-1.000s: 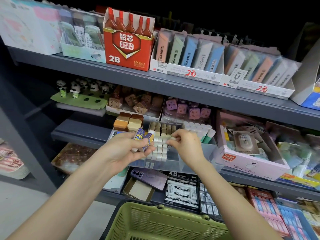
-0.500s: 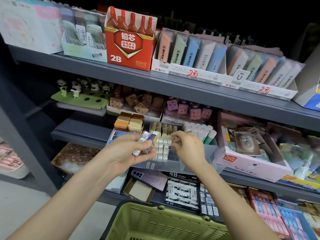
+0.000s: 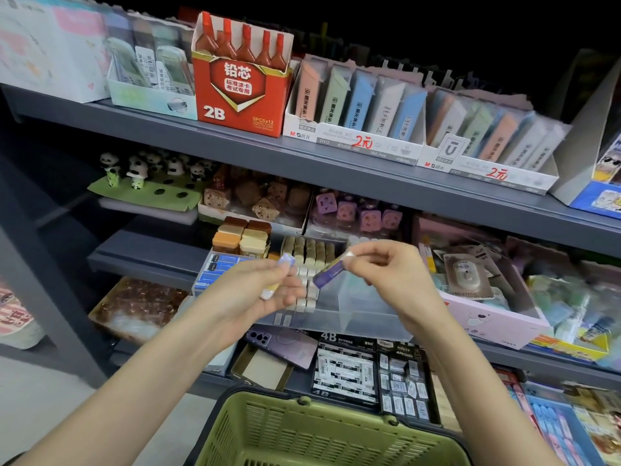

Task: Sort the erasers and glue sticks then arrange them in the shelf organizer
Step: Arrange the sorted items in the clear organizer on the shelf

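Slantwise, glue stick [image 3: 328,272] between right fingers [image 3: 367,256]

We're holding a pale lilac glue stick [image 3: 285,264] in left hand [image 3: 247,292], pinching a dark purple glue stick [image 3: 327,272] in right hand [image 3: 386,274].

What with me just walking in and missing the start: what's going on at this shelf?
A person is sorting stationery at a shop shelf. The right hand pinches a purple glue stick by one end; the left hand holds another small stick. Both are held in front of the clear shelf organizer, where rows of pale erasers sit. Neither stick is placed yet.
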Demonstrator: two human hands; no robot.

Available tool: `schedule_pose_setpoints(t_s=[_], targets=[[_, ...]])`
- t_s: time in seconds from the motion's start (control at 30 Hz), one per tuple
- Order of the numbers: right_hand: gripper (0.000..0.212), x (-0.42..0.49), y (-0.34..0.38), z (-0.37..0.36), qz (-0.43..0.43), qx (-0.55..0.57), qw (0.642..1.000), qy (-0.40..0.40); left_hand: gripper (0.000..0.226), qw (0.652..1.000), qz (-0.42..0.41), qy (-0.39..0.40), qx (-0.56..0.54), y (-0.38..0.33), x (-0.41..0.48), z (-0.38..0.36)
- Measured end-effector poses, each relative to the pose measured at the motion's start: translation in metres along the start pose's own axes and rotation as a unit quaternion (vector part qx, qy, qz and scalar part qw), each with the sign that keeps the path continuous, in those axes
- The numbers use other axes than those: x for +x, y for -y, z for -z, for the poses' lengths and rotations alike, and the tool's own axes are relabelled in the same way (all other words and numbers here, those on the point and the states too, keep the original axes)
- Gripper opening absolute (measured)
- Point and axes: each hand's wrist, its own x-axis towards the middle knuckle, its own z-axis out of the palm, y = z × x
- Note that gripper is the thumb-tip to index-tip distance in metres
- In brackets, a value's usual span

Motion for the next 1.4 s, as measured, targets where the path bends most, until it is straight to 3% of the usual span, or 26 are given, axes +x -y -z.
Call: schedule_pose_setpoints(t_s=[0.07, 0.2, 0.37, 0.5, 0.57, 0.8, 0.87, 0.93, 1.1, 1.33, 1.4], targets=[[0.011, 0.006, -0.007, 0.005, 0.018, -0.126, 0.992, -0.017, 0.017, 0.999, 0.001, -0.029, -0.016, -0.004, 0.002, 0.005], [0.011, 0.014, -0.032, -0.015, 0.034, -0.324, 0.944, 0.053, 0.019, 0.999, 0.003, -0.033, -0.010, -0.007, 0.003, 0.010], [0.021, 0.021, -0.048, -0.035, 0.071, -0.375, 0.923, 0.042, 0.018, 0.994, -0.042, -0.022, 0.095, -0.006, 0.000, 0.010], [0.020, 0.022, -0.055, -0.039, 0.097, -0.409, 0.906, 0.042, 0.003, 0.982, -0.084, -0.053, 0.162, -0.003, 0.000, 0.010], [0.021, 0.022, -0.058, -0.040, 0.105, -0.421, 0.901, 0.034, 0.009, 0.976, -0.096, -0.070, 0.182, -0.003, 0.001, 0.011], [0.029, 0.015, -0.050, -0.036, 0.133, -0.424, 0.896, -0.006, 0.013, 0.957, -0.121, -0.084, 0.248, 0.001, 0.001, 0.010], [0.029, 0.005, -0.040, -0.034, 0.157, -0.334, 0.929, -0.018, 0.013, 0.955, -0.125, -0.086, 0.256, 0.001, 0.000, 0.007], [0.029, -0.008, -0.029, -0.033, 0.166, -0.225, 0.960, 0.020, 0.013, 0.955, -0.127, -0.089, 0.254, 0.002, -0.001, 0.005], [0.035, -0.028, -0.015, -0.027, 0.101, -0.072, 0.985, 0.115, 0.010, 0.975, -0.104, -0.048, 0.188, 0.003, -0.002, 0.002], [0.018, -0.036, -0.020, -0.022, 0.081, -0.120, 0.988, 0.054, 0.015, 0.989, -0.072, 0.055, 0.116, 0.003, -0.004, 0.001], [0.016, -0.039, -0.020, -0.020, 0.087, -0.133, 0.986, 0.055, 0.014, 0.982, -0.096, 0.071, 0.149, 0.004, -0.004, -0.001]])
